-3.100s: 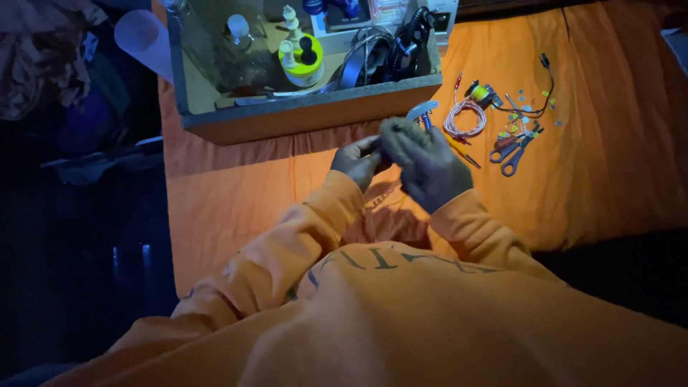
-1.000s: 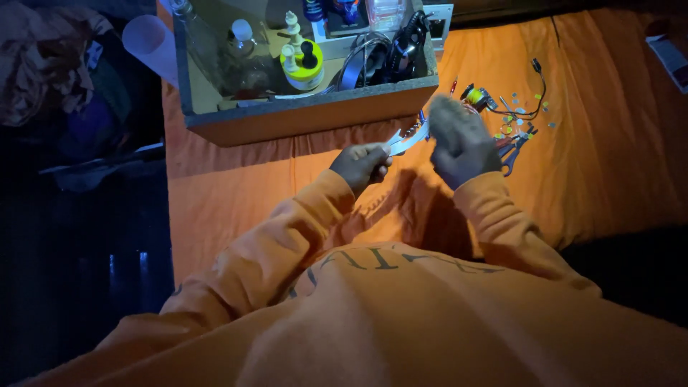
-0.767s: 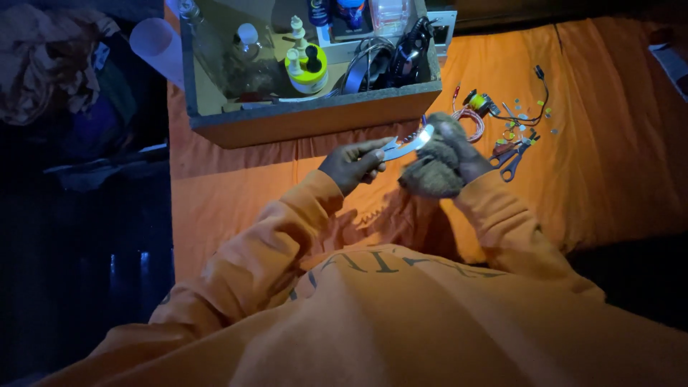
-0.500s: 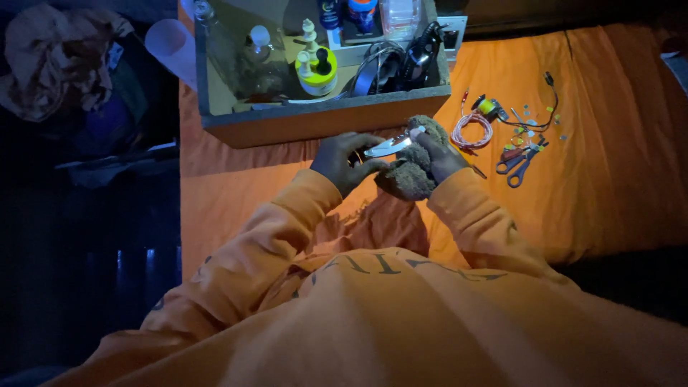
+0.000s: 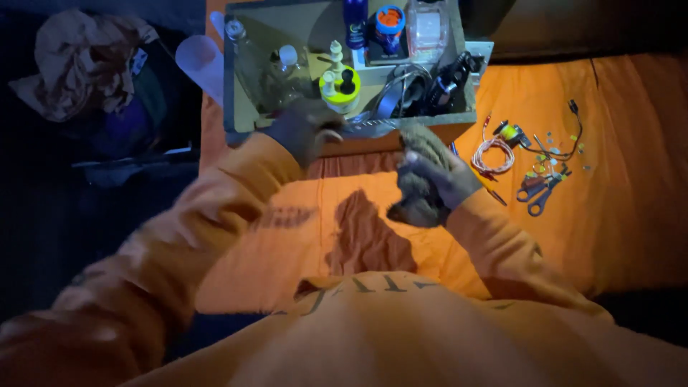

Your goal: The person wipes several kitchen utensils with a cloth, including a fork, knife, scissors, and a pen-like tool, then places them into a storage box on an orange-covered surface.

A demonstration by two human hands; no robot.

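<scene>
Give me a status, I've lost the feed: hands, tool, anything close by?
Left hand gripping a blurred silvery tool. Right hand off it, loosely curled. Open box right behind the tool.

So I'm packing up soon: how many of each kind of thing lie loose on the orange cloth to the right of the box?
Coil of wire: 1
Blue-handled scissors or pliers: 1
Dark lead with a plug: 1
Small yellow part: 1
Tiny scattered bits: too small to count
Total: 4 countable things

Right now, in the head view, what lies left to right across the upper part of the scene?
Crumpled tan cloth → pale cup → clear bottle → yellow round container → dark cables → coiled wire → scissors.
</scene>
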